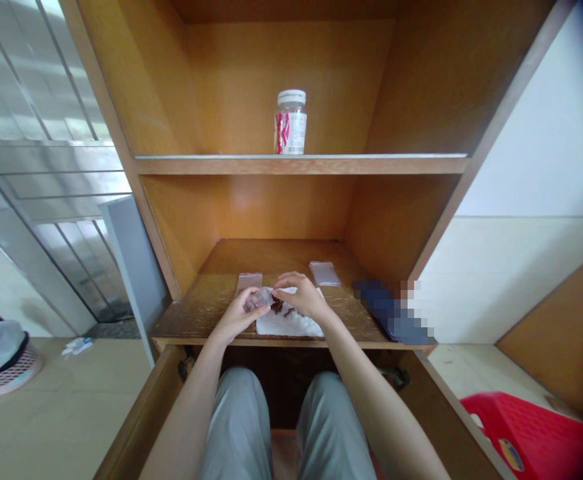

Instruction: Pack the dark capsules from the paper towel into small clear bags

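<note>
My left hand point(241, 316) is wrapped around a small clear plastic bag point(257, 300), low over the cabinet's board. Close to the bag's right side, my right hand point(302, 295) has its thumb and fingers drawn together; what is between them, if anything, is too small to make out. Beneath both hands lies a white paper sheet point(271, 327). Small dark reddish-brown pieces point(277, 306) are heaped on it, partly hidden by the hands. A flat zip bag point(249, 281) rests behind my left hand, and another zip bag point(324, 273) is behind my right.
A white-capped jar point(290, 123) stands on the upper shelf point(196, 165). Dark blue cloth-like material point(389, 310) lies at the board's right edge. Two cabinet doors point(136, 413) stand open beside my knees. A red plastic container point(536, 433) is at lower right, a basket point(14, 370) at left.
</note>
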Available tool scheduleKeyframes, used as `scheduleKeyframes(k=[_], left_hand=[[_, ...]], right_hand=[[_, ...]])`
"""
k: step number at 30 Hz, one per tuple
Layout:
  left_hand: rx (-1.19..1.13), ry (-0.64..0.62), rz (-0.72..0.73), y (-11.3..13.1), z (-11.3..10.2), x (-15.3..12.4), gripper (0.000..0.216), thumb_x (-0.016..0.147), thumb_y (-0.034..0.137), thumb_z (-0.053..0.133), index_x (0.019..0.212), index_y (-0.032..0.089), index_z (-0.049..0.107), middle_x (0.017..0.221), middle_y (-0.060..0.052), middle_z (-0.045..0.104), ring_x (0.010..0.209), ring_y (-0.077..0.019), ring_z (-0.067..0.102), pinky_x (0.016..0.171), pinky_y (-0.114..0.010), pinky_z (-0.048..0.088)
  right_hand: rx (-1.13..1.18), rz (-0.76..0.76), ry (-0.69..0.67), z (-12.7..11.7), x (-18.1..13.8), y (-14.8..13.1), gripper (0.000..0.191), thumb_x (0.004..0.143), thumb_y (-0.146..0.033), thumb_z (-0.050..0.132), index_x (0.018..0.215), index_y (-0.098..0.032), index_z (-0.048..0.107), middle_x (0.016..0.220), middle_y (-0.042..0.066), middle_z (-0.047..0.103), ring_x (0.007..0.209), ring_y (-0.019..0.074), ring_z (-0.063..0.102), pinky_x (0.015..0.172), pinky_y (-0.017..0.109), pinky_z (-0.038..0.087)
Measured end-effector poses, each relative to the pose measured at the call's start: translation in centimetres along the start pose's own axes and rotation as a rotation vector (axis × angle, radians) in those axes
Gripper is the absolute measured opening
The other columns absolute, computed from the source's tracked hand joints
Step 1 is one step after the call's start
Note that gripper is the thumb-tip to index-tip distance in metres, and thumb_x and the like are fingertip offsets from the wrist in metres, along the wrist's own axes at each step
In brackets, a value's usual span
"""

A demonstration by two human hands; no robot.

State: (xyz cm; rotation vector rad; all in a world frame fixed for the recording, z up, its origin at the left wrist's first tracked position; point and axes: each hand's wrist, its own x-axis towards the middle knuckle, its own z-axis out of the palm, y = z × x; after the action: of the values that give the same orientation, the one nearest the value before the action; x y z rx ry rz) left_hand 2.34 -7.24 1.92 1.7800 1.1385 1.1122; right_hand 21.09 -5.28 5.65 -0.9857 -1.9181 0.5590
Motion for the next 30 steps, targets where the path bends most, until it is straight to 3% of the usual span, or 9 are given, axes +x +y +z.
scheduleKeyframes(k=[4, 8, 13, 17, 23, 30], left_hand=[[0.008, 0.01, 0.009, 0.1, 0.0, 0.0, 0.045, 0.069, 0.039, 0.062, 0.107, 0.018, 0.049, 0.088, -0.004, 0.055, 0.077, -0.0143, 0.051, 0.07, -0.026, 0.04], [-0.04, 0.017, 0.008, 0.3, 0.0, -0.1, 0.047, 0.067, 0.037, 0.064, 0.107, 0.018, 0.047, 0.09, -0.004, 0.056, 0.077, -0.0133, 0.052, 0.069, -0.025, 0.04], [-0.204, 0.046, -0.059, 0.5, -0.1, 0.1, 0.045, 0.067, 0.037, 0.064, 0.104, 0.017, 0.048, 0.088, -0.004, 0.059, 0.083, -0.0145, 0.055, 0.076, -0.027, 0.041], [-0.268, 0.054, -0.144, 0.5, -0.4, 0.1, 0.035, 0.07, 0.043, 0.059, 0.091, 0.015, 0.055, 0.078, -0.004, 0.061, 0.074, -0.0148, 0.057, 0.069, -0.026, 0.043], [-0.314, 0.025, -0.101, 0.9, -0.7, -0.1, 0.03, 0.072, 0.043, 0.058, 0.082, 0.015, 0.055, 0.067, -0.001, 0.058, 0.06, -0.011, 0.054, 0.058, -0.022, 0.041], [-0.262, 0.003, -0.095, 1.3, -0.7, -0.4, 0.031, 0.071, 0.043, 0.059, 0.08, 0.014, 0.056, 0.064, -0.001, 0.059, 0.058, -0.0112, 0.054, 0.054, -0.021, 0.038]], right_hand=[[0.217, -0.019, -0.088, 1.3, -0.1, -0.6, 0.019, 0.077, -0.034, 0.054, 0.071, -0.021, 0.067, 0.086, 0.003, 0.065, 0.088, 0.0161, 0.058, 0.081, 0.031, 0.042], [0.243, -0.041, -0.145, 1.5, -0.6, -0.5, 0.013, 0.072, -0.031, 0.06, 0.071, -0.021, 0.067, 0.097, 0.004, 0.062, 0.096, 0.0165, 0.056, 0.085, 0.032, 0.04], [0.276, 0.011, -0.081, 1.4, -0.8, 0.2, 0.016, 0.074, -0.032, 0.058, 0.07, -0.019, 0.065, 0.098, 0.005, 0.061, 0.095, 0.0151, 0.055, 0.084, 0.029, 0.041], [0.361, 0.014, -0.074, 1.5, -0.9, 0.3, 0.019, 0.076, -0.036, 0.054, 0.076, -0.019, 0.062, 0.09, 0.004, 0.063, 0.087, 0.0144, 0.057, 0.08, 0.028, 0.042], [0.427, 0.014, -0.101, 1.6, -1.3, 0.0, 0.019, 0.077, -0.035, 0.052, 0.081, -0.019, 0.06, 0.085, 0.003, 0.063, 0.077, 0.0135, 0.057, 0.072, 0.026, 0.045], [0.422, 0.076, -0.022, 1.9, -1.7, -0.3, 0.019, 0.079, -0.035, 0.048, 0.083, -0.019, 0.058, 0.075, 0.001, 0.059, 0.066, 0.0114, 0.055, 0.065, 0.025, 0.047]])
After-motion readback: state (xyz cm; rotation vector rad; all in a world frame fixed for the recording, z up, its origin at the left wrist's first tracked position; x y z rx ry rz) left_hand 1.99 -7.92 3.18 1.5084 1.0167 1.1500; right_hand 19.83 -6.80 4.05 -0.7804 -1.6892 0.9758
